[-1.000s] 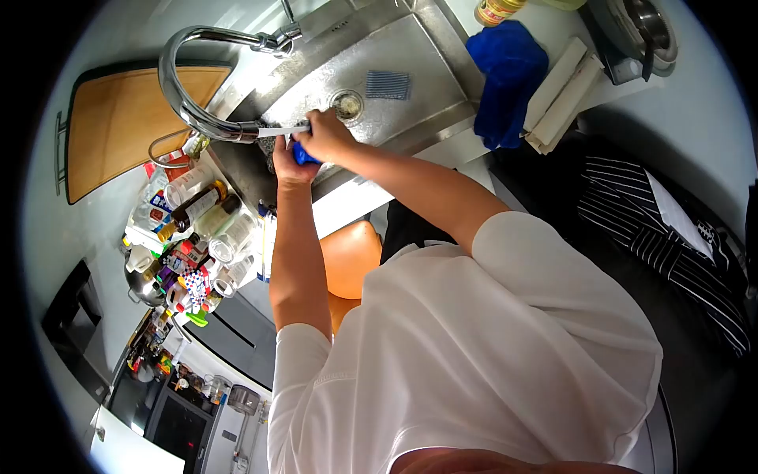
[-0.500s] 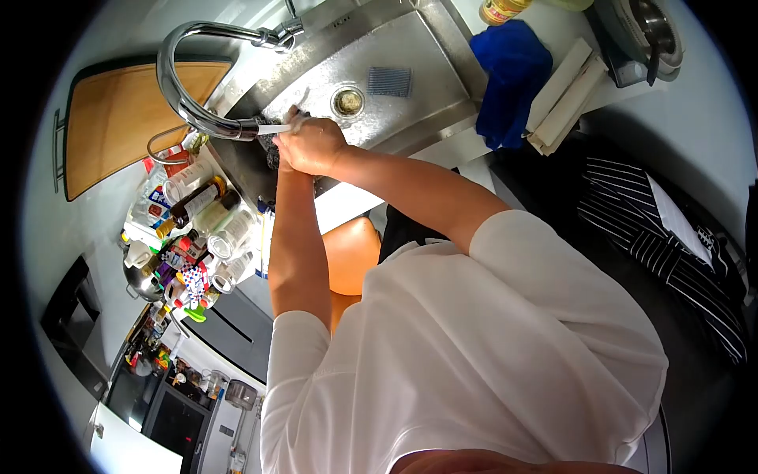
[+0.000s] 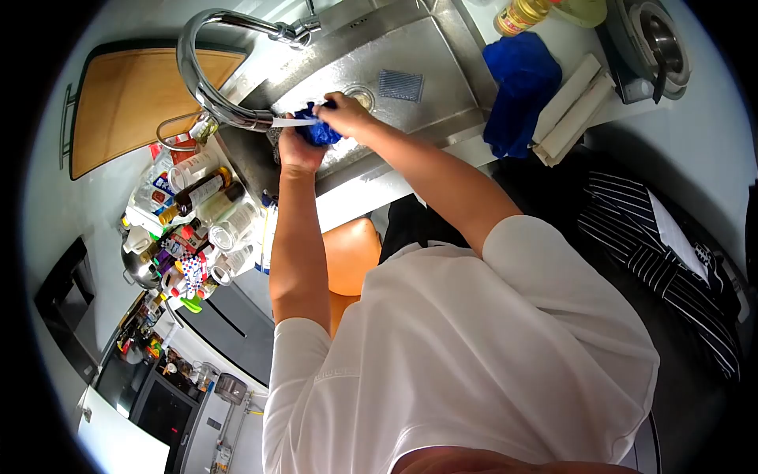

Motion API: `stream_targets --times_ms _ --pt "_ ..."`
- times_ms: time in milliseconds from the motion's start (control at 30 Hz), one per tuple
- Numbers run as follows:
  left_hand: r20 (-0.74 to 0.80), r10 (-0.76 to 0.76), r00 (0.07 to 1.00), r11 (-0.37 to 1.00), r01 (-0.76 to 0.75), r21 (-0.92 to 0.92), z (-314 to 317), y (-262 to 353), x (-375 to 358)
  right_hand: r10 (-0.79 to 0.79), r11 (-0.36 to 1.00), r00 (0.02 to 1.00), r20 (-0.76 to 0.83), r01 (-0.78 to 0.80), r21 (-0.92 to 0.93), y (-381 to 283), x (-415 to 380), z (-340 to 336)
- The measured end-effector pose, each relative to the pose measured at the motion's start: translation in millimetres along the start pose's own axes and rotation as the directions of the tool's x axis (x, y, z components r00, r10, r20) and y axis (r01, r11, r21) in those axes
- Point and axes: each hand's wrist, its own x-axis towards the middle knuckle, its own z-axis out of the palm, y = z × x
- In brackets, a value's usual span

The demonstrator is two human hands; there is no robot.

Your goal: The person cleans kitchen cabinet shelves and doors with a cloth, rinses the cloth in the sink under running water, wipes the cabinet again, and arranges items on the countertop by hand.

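A wadded blue cloth [image 3: 321, 135] is held under the running tap [image 3: 189, 71], over the steel sink [image 3: 454, 59]. My left hand [image 3: 301, 154] cups the cloth from its left and near side, fingers partly hidden behind it. On the far right side of the cloth, my right hand [image 3: 345, 115] grips it with bent fingers. Water streams from the spout onto the cloth between both hands. The drain [image 3: 361, 96] is partly covered by my right hand.
A grey ribbed pad [image 3: 401, 85] lies in the sink. Right of the sink are another blue cloth [image 3: 517, 95], folded pale cloths [image 3: 572, 110] and a yellow-labelled bottle [image 3: 521, 16]. A wooden board [image 3: 126, 103] leans at left, above crowded bottles and jars [image 3: 201, 193].
My hands were clasped together under the stream; now they are apart, with the blue cloth showing between them. The view has shifted slightly.
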Motion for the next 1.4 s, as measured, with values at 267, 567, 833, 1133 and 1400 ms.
stream_targets --times_ms 267,567,833,1133,1400 --pt "0.297 0.051 0.953 0.998 -0.035 -0.058 -39 -25 14 -0.421 0.812 0.867 0.267 0.491 -0.315 -89 -96 -17" --pt "0.617 0.094 0.782 0.990 -0.007 -0.142 -58 -36 75 -0.489 0.720 0.868 0.084 0.456 -0.522 -61 -43 -12" --pt "-0.131 0.341 0.931 0.937 -0.327 0.121 22 -7 7 0.447 0.736 0.700 0.557 -0.642 0.216 -3 -2 -46" --pt "-0.226 -0.149 0.963 0.989 0.145 -0.031 -14 -19 8 0.111 0.896 0.892 0.437 -0.280 0.343 -13 10 -19" --pt "0.358 -0.069 0.931 0.972 0.143 -0.186 -51 -23 40 -0.603 0.611 0.765 0.228 0.626 -0.484 -63 -75 10"
